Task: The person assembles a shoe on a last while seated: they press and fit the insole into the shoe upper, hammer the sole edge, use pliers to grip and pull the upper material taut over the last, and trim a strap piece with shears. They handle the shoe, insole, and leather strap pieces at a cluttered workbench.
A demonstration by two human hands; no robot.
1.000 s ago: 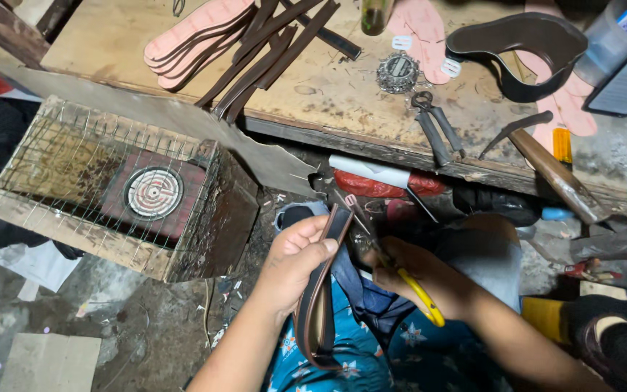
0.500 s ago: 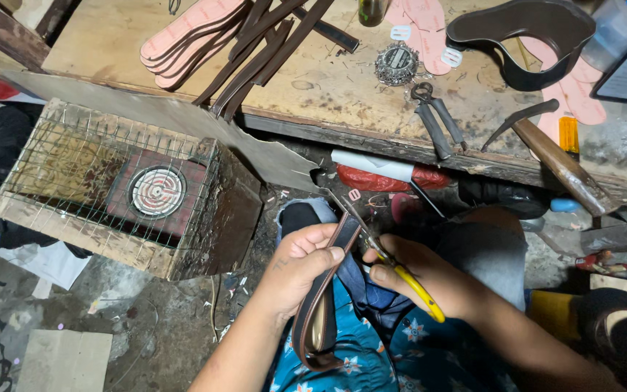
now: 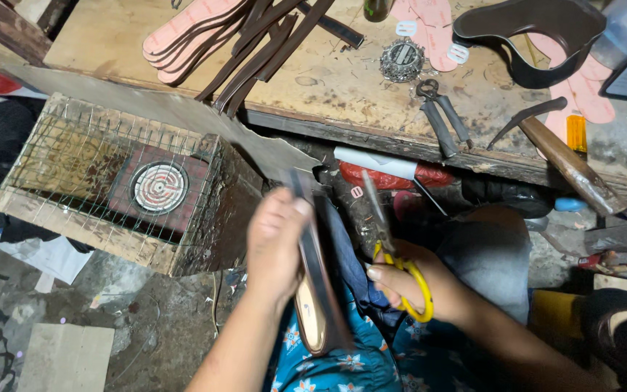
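The left hand (image 3: 277, 243) is closed around a dark brown leather strap (image 3: 318, 276), fingers wrapped over its upper part, with the strap running from just above the fingertips down over the lap; a tan underside shows near its lower end. The hand is blurred, so how the thumb sits cannot be told. The right hand (image 3: 419, 279) grips a pair of yellow-handled scissors (image 3: 393, 254) — fingers through the yellow loops, the blades pointing up and away, just beside the strap. Whether the blades touch the strap cannot be made out.

Both hands sit low in the view, over blue flower-printed cloth (image 3: 342, 366), in front of a worn wooden workbench (image 3: 146, 43). On the bench lie more dark straps (image 3: 263, 51) across pink sole-shaped pieces (image 3: 183, 36), pincers (image 3: 440, 112), a hammer (image 3: 560, 156) with a wooden handle, and a round metal tin (image 3: 401, 58). To the left of the hands stands a wooden box covered with wire mesh (image 3: 110, 181) — inside it, a round coil heater (image 3: 158, 186).
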